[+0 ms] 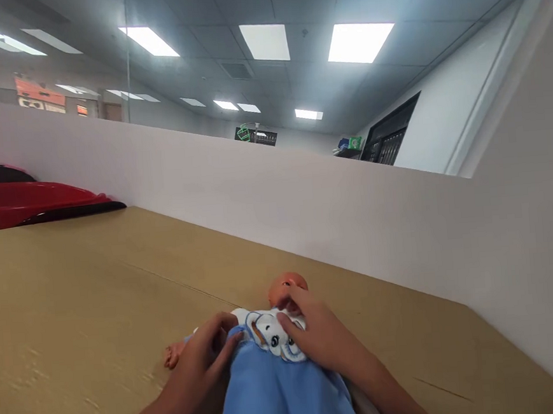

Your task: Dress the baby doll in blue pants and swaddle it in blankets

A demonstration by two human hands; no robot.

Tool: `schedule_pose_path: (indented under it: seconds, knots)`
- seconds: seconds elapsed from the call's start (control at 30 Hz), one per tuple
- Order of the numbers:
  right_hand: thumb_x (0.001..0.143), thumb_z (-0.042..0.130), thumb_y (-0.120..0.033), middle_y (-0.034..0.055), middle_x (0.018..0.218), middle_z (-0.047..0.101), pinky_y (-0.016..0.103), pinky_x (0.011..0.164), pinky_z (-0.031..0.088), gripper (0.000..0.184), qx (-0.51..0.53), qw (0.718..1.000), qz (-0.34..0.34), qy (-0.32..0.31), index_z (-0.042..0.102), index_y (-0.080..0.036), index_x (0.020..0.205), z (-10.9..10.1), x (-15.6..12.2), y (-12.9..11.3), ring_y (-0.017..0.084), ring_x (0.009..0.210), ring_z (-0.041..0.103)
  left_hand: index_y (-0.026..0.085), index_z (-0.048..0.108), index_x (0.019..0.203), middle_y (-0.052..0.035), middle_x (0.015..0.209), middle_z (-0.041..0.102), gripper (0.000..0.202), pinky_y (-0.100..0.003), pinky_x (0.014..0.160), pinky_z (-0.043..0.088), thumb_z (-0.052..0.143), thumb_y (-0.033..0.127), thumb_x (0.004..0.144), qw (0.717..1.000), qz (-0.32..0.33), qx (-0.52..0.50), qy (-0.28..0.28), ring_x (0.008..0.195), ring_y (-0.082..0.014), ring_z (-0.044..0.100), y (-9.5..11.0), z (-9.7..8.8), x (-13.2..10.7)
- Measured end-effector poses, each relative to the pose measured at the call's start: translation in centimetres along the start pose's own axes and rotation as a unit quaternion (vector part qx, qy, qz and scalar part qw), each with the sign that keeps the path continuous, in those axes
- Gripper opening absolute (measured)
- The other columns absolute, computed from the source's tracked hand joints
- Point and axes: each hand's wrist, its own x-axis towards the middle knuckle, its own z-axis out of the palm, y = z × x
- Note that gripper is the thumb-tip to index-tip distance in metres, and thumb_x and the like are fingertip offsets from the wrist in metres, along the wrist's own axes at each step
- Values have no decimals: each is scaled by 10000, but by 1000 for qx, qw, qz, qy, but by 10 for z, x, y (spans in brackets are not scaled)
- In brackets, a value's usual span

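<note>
Beyond your grip stands a white wall (217,186), and beneath the grip spreads a tan surface (97,310), on which the doll (262,358) lies face up, directly under your hands. Its blue trousers (285,401) extend back toward you; your left hand (206,349) is at their waist edge, your right hand (317,331) over the printed top (265,328), with the head (286,277) just beyond. Whether either hand is clamped on cloth cannot be determined.

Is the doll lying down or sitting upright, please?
Lying face up: the doll stretches along the brown surface, its printed front showing.
</note>
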Motion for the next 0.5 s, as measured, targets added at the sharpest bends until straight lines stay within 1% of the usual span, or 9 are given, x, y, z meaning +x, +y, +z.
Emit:
schedule_pose_path:
  seconds: [0.07,0.1,0.17,0.23,0.27,0.3,0.37,0.43,0.5]
  knots:
    - [1026,579,-263,103,1271,736,435,1063,521,218,-51,990,-65,-112,660,-197,1218,15,41,-14,263,1206,668,274,730,1122,-39,993,763,421,-361,818,476,550,647,1044,1000,26,14,9,868,-265,659,-7,5,-4]
    - [1000,650,-263,126,1300,741,441,1076,521,248,-70,978,-96,-170,674,-180,1233,25,61,-18,283,1236,673,290,747,1130,-45,1022,772,385,-366,837,486,569,623,1051,999,42,25,13,899,-272,678,-11,6,-5]
    - [888,807,-232,147,1360,739,418,1071,531,429,-98,944,-148,-277,686,-179,1296,50,95,-22,310,1280,679,324,769,1119,-46,1058,783,291,-368,870,502,616,564,1057,995,80,47,21,957,-280,708,-19,4,-6]
    - [840,841,-190,131,1378,749,365,997,547,578,-126,908,-185,-353,656,-209,1387,74,118,-23,300,1263,702,355,772,1112,-32,1055,788,197,-359,869,512,663,508,1051,990,119,70,31,975,-271,723,-25,1,-5]
    - [861,814,-184,124,1367,759,347,938,547,584,-142,895,-198,-373,640,-222,1418,82,125,-23,293,1236,716,369,766,1114,-21,1043,787,159,-354,857,515,678,485,1049,987,134,81,41,972,-263,727,-27,-1,-4]
    - [893,776,-186,121,1344,768,340,875,535,554,-158,888,-206,-379,634,-228,1427,87,129,-24,291,1195,730,384,757,1128,-10,1052,788,133,-352,863,516,689,464,1048,983,147,94,50,987,-258,729,-29,-2,-4]
    - [943,711,-224,135,1275,777,354,781,483,447,-185,891,-213,-356,654,-216,1385,86,128,-26,310,1116,736,410,737,1164,6,1075,789,120,-356,889,514,690,425,1055,977,167,121,62,1007,-249,729,-33,-4,-3]
    - [945,689,-277,132,1202,762,361,751,439,361,-196,905,-216,-310,680,-208,1300,72,122,-29,319,1071,716,423,719,1198,12,1086,789,149,-358,903,511,691,386,1057,971,182,142,67,1006,-244,723,-35,-6,-4]
    - [941,668,-309,106,1129,739,358,755,426,284,-196,919,-212,-267,697,-213,1207,52,114,-32,300,1037,697,413,702,1220,9,1108,783,186,-346,890,513,705,340,1048,967,196,147,69,1002,-235,716,-36,-8,-6]
